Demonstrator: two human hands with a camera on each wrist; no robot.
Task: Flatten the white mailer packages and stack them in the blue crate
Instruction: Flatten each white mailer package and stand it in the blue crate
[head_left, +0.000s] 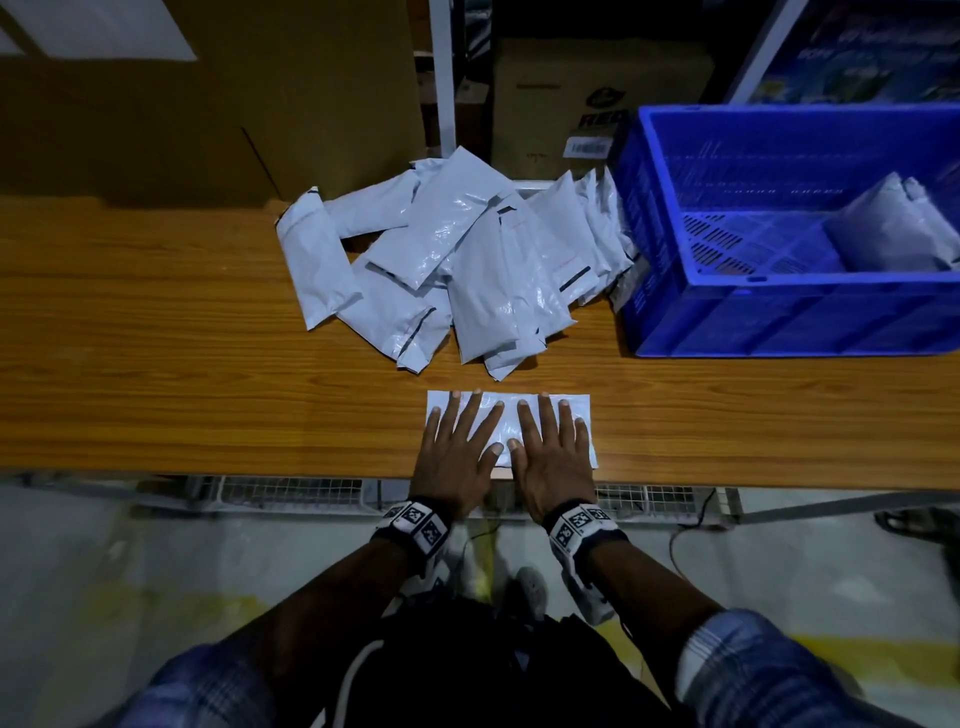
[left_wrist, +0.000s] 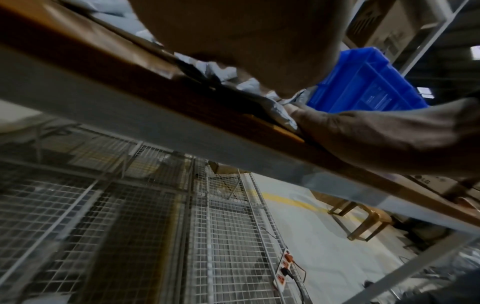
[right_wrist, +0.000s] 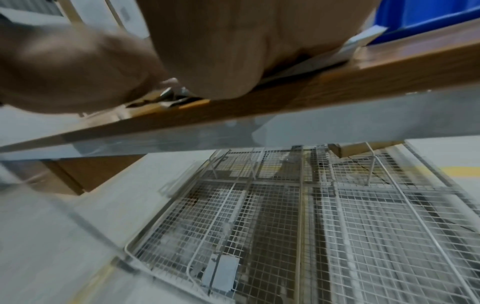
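Spread flat, the fingers (head_left: 470, 415) of the left hand (head_left: 457, 457) and right hand (head_left: 553, 457) press one mailer (head_left: 506, 421) against the worktop (head_left: 156, 364), grasping nothing, likely squeezing out air. Unflattened pile (head_left: 457, 260) at twelve o'clock; blue crate (head_left: 779, 322) at two.

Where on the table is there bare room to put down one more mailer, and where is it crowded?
Bare wood lies left of the mailer pile, along the table. A narrower strip runs between the crate and the near edge. The back middle is crowded by the pile, which reaches the crate. Both hands press a mailer at the front.
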